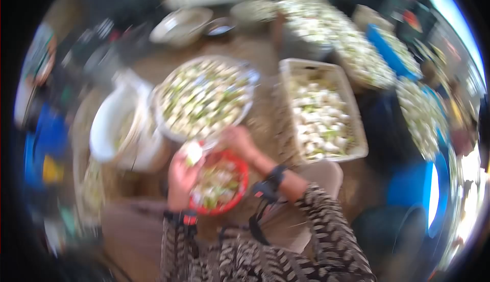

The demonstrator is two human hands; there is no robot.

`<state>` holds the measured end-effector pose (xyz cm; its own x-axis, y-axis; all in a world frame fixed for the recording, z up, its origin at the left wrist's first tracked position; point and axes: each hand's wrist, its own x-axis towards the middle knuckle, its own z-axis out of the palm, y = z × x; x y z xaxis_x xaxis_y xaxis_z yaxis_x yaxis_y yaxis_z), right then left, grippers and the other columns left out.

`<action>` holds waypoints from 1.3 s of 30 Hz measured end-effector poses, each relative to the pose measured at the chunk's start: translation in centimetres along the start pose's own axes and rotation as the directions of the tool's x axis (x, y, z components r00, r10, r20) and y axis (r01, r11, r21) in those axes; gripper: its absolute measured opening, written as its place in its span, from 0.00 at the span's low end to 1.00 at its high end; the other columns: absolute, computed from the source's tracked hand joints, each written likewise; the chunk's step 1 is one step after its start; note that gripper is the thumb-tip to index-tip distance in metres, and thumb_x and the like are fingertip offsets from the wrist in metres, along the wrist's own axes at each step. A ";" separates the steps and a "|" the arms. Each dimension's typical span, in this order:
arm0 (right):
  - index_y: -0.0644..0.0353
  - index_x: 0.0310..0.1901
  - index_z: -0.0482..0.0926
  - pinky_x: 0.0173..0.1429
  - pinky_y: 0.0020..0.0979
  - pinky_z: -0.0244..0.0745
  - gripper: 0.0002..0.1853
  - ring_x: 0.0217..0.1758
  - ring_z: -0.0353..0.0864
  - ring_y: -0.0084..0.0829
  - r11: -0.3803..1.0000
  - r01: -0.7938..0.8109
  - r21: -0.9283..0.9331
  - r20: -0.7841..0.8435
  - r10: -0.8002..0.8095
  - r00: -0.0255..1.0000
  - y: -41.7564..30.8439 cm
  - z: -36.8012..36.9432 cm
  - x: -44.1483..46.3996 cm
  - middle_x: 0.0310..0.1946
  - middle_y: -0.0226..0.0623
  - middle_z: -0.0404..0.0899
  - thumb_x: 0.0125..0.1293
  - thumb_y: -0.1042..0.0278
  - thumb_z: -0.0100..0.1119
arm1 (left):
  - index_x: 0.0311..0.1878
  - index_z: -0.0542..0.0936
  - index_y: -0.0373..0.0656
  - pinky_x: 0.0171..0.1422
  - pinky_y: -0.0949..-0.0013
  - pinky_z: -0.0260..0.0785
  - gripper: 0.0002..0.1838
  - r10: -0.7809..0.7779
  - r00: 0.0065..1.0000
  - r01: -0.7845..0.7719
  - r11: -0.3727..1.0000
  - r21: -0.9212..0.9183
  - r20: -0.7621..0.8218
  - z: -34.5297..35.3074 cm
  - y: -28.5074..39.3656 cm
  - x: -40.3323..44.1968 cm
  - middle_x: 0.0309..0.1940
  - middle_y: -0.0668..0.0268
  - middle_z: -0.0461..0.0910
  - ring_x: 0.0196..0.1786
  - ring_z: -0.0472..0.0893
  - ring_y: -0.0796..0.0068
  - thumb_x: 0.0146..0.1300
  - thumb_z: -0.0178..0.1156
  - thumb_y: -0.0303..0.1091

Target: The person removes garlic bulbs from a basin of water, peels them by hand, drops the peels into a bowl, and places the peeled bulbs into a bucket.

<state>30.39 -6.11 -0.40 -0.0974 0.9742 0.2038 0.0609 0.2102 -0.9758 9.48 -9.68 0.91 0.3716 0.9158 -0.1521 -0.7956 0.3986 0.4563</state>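
Observation:
My left hand (182, 175) is closed around a pale white and green vegetable piece (194, 153), just above the left rim of a red basin (244, 180). My right hand (236, 141) is closed at the basin's far side, close to the piece; a small whitish blurred tool (210, 144) extends from its fingers toward the vegetable. Inside the red basin lie pale and greenish scraps (217, 186). Right beyond my hands stands a large round bowl (162, 123) full of white and green pieces (204, 98).
A white rectangular crate (360, 128) of white vegetables stands at the right. At the left is a white bucket (102, 134). More heaped vegetables (332, 26) and blue tubs (408, 185) line the right side. Two bowls (181, 26) sit at the back. Everything is motion-blurred.

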 end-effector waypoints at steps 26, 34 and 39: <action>0.64 0.24 0.78 0.31 0.37 0.73 0.07 0.23 0.79 0.41 0.922 -0.020 -0.387 0.055 0.045 0.997 -4.3 2.7 -1.5 0.20 0.46 0.77 0.51 0.69 0.58 | 0.59 0.66 0.34 0.64 0.60 0.63 0.29 0.238 0.966 -0.253 0.948 0.193 0.100 2.1 -2.5 -1.4 0.53 0.58 0.74 0.57 0.73 0.66 0.54 0.63 0.29; 0.67 0.39 0.78 0.32 0.32 0.75 0.09 0.25 0.79 0.31 0.971 -0.023 -0.238 0.378 0.114 0.919 -0.2 3.7 -3.5 0.26 0.42 0.79 0.59 0.74 0.51 | 0.59 0.66 0.39 0.64 0.55 0.64 0.28 0.264 0.964 -0.264 0.963 0.044 0.003 0.9 -1.8 -0.9 0.55 0.59 0.72 0.59 0.72 0.64 0.55 0.64 0.30; 0.68 0.38 0.78 0.31 0.28 0.72 0.10 0.26 0.77 0.23 0.996 -0.085 -0.037 0.117 0.089 0.989 -4.1 1.1 -1.9 0.25 0.37 0.79 0.61 0.69 0.56 | 0.59 0.65 0.39 0.58 0.68 0.69 0.28 0.243 0.967 -0.255 0.931 0.261 0.076 1.3 -1.8 -0.7 0.55 0.59 0.72 0.55 0.74 0.68 0.55 0.63 0.26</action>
<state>29.19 -8.88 3.12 -0.2077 0.9725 0.1055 0.1055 0.1295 -0.9860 11.24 -11.12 1.35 0.2024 0.9788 0.0306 -0.7105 0.1253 0.6924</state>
